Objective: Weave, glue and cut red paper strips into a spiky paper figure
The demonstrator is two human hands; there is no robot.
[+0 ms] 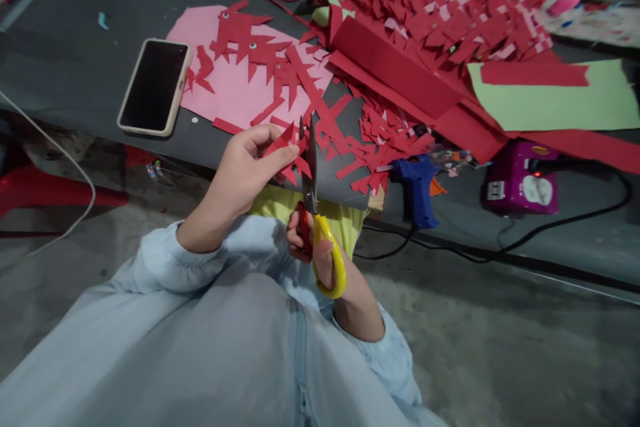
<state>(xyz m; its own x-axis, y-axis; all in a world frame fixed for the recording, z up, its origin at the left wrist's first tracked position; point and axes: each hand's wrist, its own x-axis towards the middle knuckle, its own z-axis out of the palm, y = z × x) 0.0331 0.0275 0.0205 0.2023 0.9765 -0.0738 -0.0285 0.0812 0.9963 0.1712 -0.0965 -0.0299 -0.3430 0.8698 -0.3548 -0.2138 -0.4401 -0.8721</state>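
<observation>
My left hand (250, 164) pinches a piece of red paper (281, 142) between thumb and fingers, just over the table's front edge. A pair of scissors (311, 167) is in my right hand (325, 257), with one yellow and one red handle. Its blades point away from me, slightly apart, beside the right side of the held paper. Behind my hands, spiky red paper cutouts (240, 37) with small round eyes lie on a pink sheet (220, 94). Red paper scraps (373, 124) are scattered to the right.
A phone (154, 87) lies at left. To the right are a blue glue gun (416, 190), a purple box (523, 177) with a black cord and a green sheet (555, 104). A big heap of red spiky paper (425, 7) fills the back right. A red stool (60, 187) stands lower left.
</observation>
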